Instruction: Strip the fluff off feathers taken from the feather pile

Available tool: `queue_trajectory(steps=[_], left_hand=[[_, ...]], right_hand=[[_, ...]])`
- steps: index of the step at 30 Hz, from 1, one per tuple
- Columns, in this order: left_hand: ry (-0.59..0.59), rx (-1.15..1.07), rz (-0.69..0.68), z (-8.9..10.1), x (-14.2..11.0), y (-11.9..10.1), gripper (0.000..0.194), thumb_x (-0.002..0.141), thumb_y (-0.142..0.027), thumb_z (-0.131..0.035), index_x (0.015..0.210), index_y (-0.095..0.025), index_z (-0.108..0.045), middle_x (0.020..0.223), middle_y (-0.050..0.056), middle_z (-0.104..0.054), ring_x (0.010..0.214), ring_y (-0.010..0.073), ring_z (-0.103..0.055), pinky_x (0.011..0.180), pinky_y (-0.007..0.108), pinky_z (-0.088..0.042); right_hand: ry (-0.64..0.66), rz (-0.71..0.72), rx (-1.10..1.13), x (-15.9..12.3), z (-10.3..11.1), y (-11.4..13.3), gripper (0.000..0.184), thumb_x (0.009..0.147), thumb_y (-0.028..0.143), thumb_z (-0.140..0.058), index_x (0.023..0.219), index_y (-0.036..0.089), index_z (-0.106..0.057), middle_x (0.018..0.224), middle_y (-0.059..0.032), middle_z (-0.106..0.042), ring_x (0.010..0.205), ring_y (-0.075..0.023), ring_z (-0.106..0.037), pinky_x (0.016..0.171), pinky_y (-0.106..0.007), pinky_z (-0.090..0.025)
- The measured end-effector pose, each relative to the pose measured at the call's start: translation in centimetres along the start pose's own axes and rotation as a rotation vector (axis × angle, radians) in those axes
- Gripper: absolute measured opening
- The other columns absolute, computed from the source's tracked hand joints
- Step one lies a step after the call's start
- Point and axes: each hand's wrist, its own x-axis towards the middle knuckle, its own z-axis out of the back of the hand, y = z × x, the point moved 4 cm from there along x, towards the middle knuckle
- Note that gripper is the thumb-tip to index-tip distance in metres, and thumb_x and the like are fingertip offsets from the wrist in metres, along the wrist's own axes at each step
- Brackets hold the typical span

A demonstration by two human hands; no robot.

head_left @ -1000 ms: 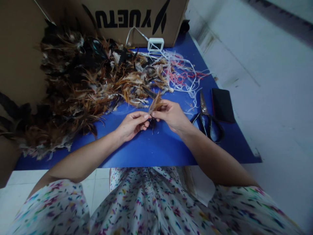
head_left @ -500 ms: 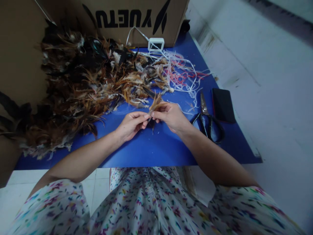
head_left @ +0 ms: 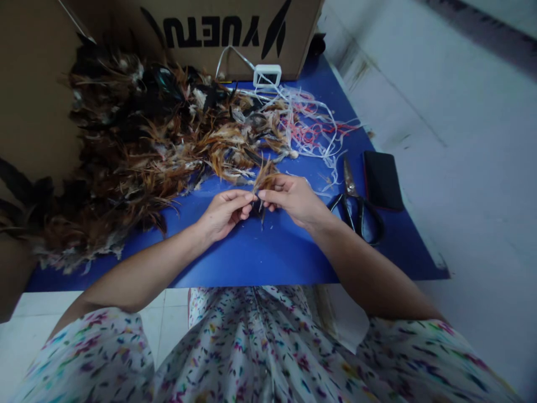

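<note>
Over the blue table point(head_left: 260, 263), both my hands meet at a small bunch of brown feathers point(head_left: 265, 174). My right hand point(head_left: 293, 200) pinches the bunch between thumb and fingers, and the feather tips fan upward above it. Thumb and index finger of my left hand point(head_left: 229, 212) are pressed together at the base of the same bunch. A few thin dark ends stick out below the fingertips. What exactly lies between the left fingertips is too small to make out. Just behind the hands spreads a large heap of brown and black feathers point(head_left: 168, 140).
Scissors with black handles point(head_left: 358, 215) lie right of my right hand, beside a black phone point(head_left: 381, 180). Tangled white and red strings point(head_left: 312, 126) lie behind them. A small white-framed device point(head_left: 267, 76) stands against a cardboard box point(head_left: 201, 59). A wall point(head_left: 474, 168) borders the right side.
The feather bunch has turned a little and its tips spread wider. My fingertips have shifted slightly against each other; the rest stays in place.
</note>
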Motion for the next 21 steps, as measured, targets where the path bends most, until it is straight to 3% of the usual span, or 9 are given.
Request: queue_trajectory(steps=[5, 10, 13, 16, 21], left_hand=[[-0.006, 0.0, -0.004, 0.0, 0.0, -0.1, 0.016, 0.071, -0.023, -0.085, 0.076, -0.011, -0.076, 0.057, -0.001, -0.058, 0.049, 0.003, -0.047, 0.046, 0.015, -0.037], [0.003, -0.016, -0.002, -0.2, -0.1, -0.3, 0.017, 0.07, -0.024, -0.086, 0.075, -0.01, -0.076, 0.056, -0.002, -0.056, 0.05, 0.0033, -0.047, 0.045, 0.015, -0.036], [0.014, -0.028, -0.013, -0.3, -0.1, -0.4, 0.018, 0.069, -0.024, -0.086, 0.075, -0.011, -0.076, 0.057, -0.001, -0.057, 0.05, 0.0033, -0.048, 0.045, 0.015, -0.036], [0.0, -0.021, 0.003, -0.3, -0.1, -0.4, 0.016, 0.07, -0.023, -0.085, 0.075, -0.01, -0.076, 0.057, -0.001, -0.058, 0.049, 0.003, -0.047, 0.045, 0.015, -0.036], [-0.016, -0.038, 0.048, -0.2, -0.1, -0.2, 0.018, 0.068, -0.022, -0.087, 0.073, -0.011, -0.074, 0.053, -0.003, -0.056, 0.048, 0.0036, -0.048, 0.044, 0.015, -0.035]], right_hand=[[-0.024, -0.02, -0.197, 0.1, 1.2, 0.5, 0.026, 0.066, 0.033, -0.079, 0.084, 0.016, -0.07, 0.059, 0.0025, -0.06, 0.052, -0.0102, -0.053, 0.05, -0.024, -0.043], [0.014, 0.077, -0.7, -0.1, 2.6, 1.2, 0.01, 0.07, 0.019, -0.071, 0.066, 0.018, -0.062, 0.058, 0.0041, -0.053, 0.056, -0.01, -0.047, 0.057, -0.027, -0.038], [-0.017, 0.158, -0.868, -0.3, 2.8, 1.5, 0.012, 0.068, 0.017, -0.074, 0.079, 0.019, -0.07, 0.07, 0.0015, -0.062, 0.06, -0.0114, -0.05, 0.063, -0.029, -0.04], [-0.073, 0.235, -0.733, -0.4, 2.3, 1.8, 0.022, 0.07, 0.026, -0.078, 0.091, 0.019, -0.075, 0.087, -0.0032, -0.069, 0.065, -0.0133, -0.055, 0.067, -0.031, -0.044], [0.084, 0.113, -0.253, -0.5, 0.4, 1.0, 0.023, 0.071, 0.038, -0.08, 0.081, 0.018, -0.075, 0.079, -0.0035, -0.07, 0.07, -0.0147, -0.06, 0.068, -0.03, -0.048]])
